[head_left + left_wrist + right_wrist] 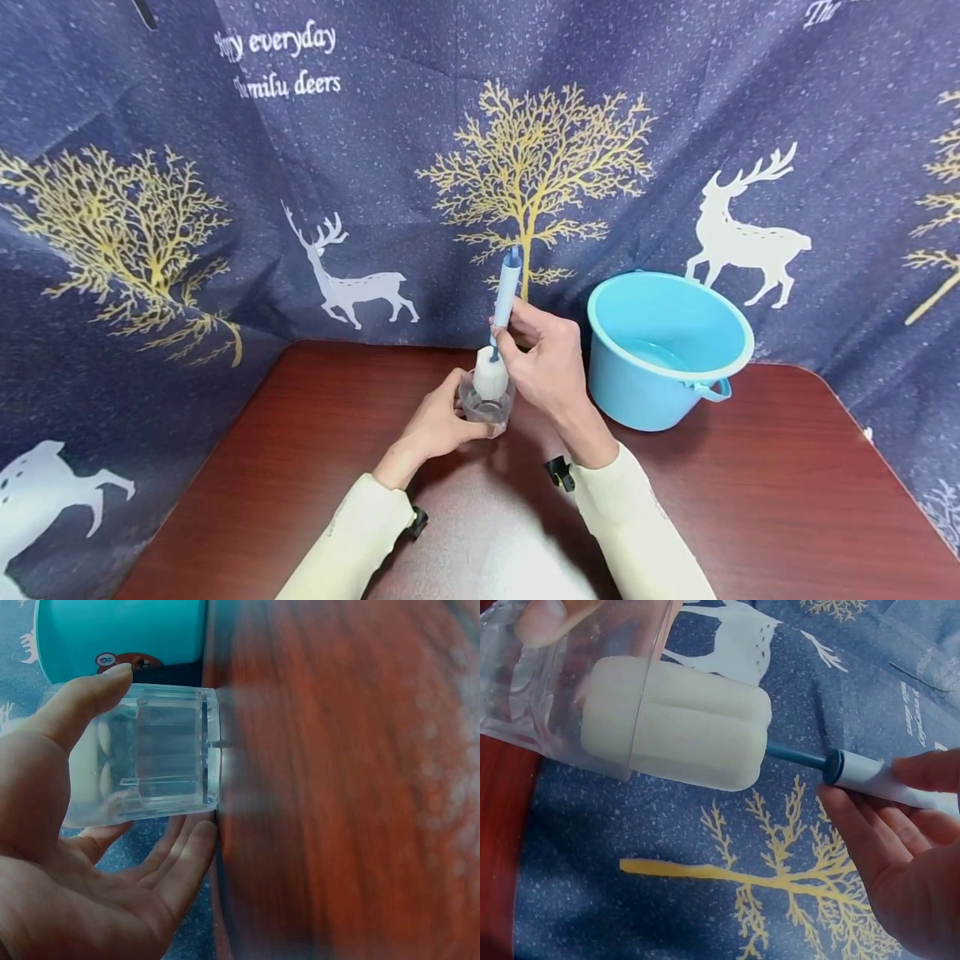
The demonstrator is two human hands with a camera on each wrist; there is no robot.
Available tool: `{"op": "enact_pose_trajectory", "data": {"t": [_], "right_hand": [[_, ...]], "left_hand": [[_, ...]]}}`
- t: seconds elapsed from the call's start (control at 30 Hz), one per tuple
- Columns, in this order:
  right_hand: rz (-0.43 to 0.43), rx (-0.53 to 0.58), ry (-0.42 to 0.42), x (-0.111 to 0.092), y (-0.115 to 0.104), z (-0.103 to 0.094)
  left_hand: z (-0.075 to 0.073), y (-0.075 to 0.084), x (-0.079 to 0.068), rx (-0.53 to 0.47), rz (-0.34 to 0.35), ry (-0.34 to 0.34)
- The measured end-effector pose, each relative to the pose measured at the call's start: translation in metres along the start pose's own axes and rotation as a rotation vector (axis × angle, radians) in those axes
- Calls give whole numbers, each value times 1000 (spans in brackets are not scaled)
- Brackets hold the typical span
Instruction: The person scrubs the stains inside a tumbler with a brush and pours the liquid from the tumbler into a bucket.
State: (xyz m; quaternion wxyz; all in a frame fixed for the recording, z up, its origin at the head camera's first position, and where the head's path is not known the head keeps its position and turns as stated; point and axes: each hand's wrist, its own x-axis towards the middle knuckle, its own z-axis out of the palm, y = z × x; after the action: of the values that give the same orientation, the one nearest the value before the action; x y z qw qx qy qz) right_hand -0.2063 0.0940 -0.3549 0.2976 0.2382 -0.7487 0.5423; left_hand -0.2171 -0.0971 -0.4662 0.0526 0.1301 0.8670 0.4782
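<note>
A clear plastic cup (476, 410) is gripped by my left hand (437, 419), thumb on one side and fingers on the other. In the left wrist view the cup (169, 750) stands close to the table surface. My right hand (550, 358) holds a cup brush by its light blue handle (507, 292), which points upward. The brush's white sponge head (705, 724) sits partly inside the cup's mouth, its upper part sticking out past the rim. In the right wrist view, the thumb and fingers pinch the handle just above the dark blue stem (799, 755).
A light blue bucket (637, 396) with a side handle stands on the table right of my hands. The reddish-brown wooden table (315, 467) reaches back to a dark blue cloth (390, 167) printed with deer and trees.
</note>
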Motion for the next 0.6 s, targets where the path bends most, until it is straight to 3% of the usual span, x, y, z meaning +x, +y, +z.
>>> {"op": "enact_pose_trajectory", "data": {"t": [0.27,0.6], "right_hand": [[-51,-55,-13,0,-1,0],[-52,-76,-31,0,-4,-2]], "left_hand": [[0,-1,1,7,-4,6],[0,0,0,6,9,16]]}}
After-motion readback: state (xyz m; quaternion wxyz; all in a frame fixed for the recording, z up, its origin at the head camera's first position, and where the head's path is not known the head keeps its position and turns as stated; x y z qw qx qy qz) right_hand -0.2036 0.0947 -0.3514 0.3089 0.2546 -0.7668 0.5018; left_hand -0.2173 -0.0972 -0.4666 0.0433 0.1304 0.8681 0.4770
